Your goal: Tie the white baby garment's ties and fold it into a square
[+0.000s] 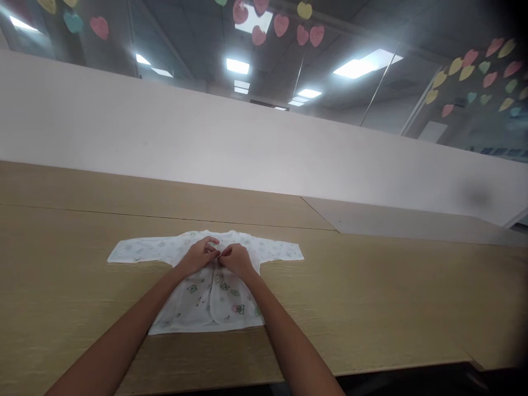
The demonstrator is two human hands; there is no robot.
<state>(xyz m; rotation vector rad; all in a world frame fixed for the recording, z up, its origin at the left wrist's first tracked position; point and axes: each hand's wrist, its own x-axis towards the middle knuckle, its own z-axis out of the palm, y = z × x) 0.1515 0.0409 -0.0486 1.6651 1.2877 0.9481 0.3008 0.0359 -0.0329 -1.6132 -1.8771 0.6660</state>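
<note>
White printed shirt (193, 313) lies flat on wooden table (379, 308), front up, sleeves spread wide, neckline toward white wall (206, 140). Left hand (200, 256) and right hand (237, 260) meet at shirt's front opening, just below neckline, fingertips close together, each pinching fabric between thumb and fingers. Below hands, front edges run down to rounded hem. Above wall, pink, yellow and green hearts (281, 25) dot glass (325, 102).

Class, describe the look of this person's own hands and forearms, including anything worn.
The left hand and right hand are ungloved. The left forearm and right forearm are slender, with no sleeve, watch, bracelet or marking visible.
</note>
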